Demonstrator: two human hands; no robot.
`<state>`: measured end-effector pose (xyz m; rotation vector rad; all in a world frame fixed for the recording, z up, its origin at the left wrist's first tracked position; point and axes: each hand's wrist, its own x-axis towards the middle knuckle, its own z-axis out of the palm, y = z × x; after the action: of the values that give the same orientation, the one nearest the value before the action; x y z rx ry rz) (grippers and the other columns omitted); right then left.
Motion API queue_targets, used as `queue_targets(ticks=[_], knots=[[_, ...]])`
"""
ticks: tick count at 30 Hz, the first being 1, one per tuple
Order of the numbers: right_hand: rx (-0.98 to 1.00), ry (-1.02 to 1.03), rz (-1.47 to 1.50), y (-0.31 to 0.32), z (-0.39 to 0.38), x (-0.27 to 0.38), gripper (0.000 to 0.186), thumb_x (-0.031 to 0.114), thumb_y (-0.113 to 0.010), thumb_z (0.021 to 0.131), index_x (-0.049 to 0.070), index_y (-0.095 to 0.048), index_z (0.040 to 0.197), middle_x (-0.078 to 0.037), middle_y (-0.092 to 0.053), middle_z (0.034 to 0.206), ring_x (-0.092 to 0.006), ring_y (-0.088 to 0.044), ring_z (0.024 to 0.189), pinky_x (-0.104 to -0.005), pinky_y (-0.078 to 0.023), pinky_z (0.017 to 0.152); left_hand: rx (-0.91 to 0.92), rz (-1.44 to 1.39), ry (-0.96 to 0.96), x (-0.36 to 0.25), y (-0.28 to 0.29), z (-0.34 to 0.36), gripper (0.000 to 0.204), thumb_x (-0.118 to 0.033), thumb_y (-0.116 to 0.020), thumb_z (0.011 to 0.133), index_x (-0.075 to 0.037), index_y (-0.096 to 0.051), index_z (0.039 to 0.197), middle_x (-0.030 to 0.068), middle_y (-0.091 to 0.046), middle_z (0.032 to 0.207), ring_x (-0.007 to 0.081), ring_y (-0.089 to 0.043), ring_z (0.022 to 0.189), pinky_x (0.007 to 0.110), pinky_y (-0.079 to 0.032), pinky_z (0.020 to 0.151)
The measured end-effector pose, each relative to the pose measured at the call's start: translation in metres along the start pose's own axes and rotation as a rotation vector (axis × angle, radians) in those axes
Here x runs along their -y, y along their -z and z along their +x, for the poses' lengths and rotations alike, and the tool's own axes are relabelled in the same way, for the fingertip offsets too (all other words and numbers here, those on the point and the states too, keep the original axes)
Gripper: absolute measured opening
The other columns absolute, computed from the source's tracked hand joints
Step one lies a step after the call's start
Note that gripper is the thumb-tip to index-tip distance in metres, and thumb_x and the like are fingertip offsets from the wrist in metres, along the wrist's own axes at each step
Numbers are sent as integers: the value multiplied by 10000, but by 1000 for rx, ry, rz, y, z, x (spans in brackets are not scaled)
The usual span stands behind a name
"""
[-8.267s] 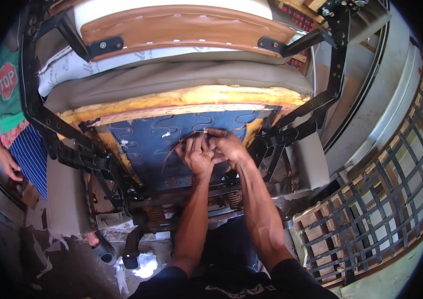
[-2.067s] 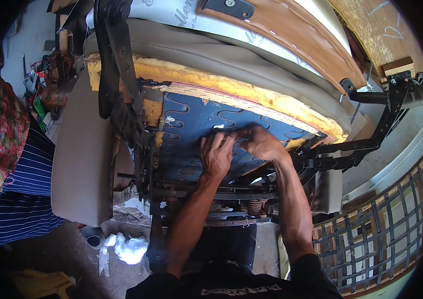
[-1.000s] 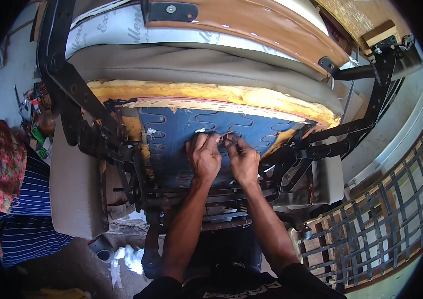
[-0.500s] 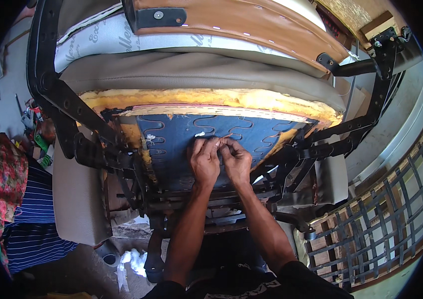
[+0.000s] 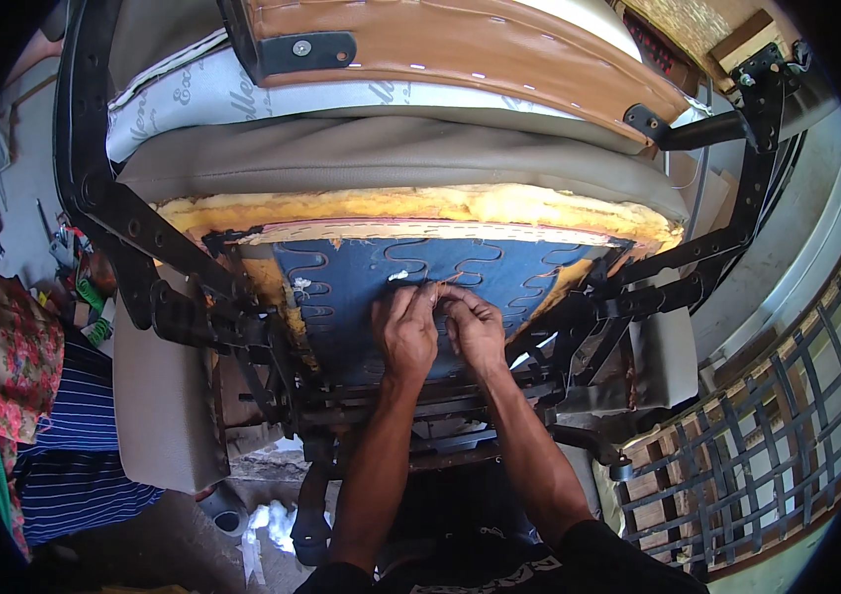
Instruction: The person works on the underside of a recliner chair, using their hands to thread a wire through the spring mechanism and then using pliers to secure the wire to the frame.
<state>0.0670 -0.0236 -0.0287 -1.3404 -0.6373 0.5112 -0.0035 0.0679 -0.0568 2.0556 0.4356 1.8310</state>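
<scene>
An upturned seat with a blue cloth panel [image 5: 356, 272] lies in front of me, crossed by wavy zigzag springs [image 5: 480, 247]. My left hand [image 5: 406, 332] is over the middle of the panel, its thumb and fingers pinched together. Close beside it, my right hand [image 5: 477, 332] is pinched too, the fingertips of both nearly meeting. A thin orange-brown strand or wire shows at the fingertips, but its kind is unclear and the fingers hide most of it. A white tuft [image 5: 397, 276] sits on the cloth just above my left hand.
Black metal brackets [image 5: 168, 238] flank the seat, with yellow foam [image 5: 509, 204] and brown-grey upholstery [image 5: 381, 148] along its far edge. Beyond is a brown stapled panel [image 5: 499, 49]. A webbed frame [image 5: 747, 445] leans at right. Patterned fabric [image 5: 19, 346] hangs at left.
Both hands stay pinched over the panel. My right hand has turned slightly, its fingers now bent toward the left fingertips. The view has shifted a little.
</scene>
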Motion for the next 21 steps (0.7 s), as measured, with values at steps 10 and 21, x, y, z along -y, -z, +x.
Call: queue_targets(ticks=[10, 21], knots=[[40, 86, -182, 6, -14, -11, 291, 134, -583, 1008, 59, -719, 1253, 49, -646, 816, -30, -496, 635, -213, -409, 557, -6, -14, 151, -12, 12, 0, 69, -43, -580, 921, -52, -646, 940, 141, -576, 878, 386, -586, 799, 482, -471, 701], [26, -77, 132, -27, -17, -8, 347, 303, -574, 1068, 23, -675, 1248, -43, -713, 945, -119, -634, 848, -267, -513, 763, 219, -231, 308, -32, 55, -29, 62, -26, -580, 919, -33, -633, 950, 163, -603, 889, 391, -604, 808, 474, -480, 708]])
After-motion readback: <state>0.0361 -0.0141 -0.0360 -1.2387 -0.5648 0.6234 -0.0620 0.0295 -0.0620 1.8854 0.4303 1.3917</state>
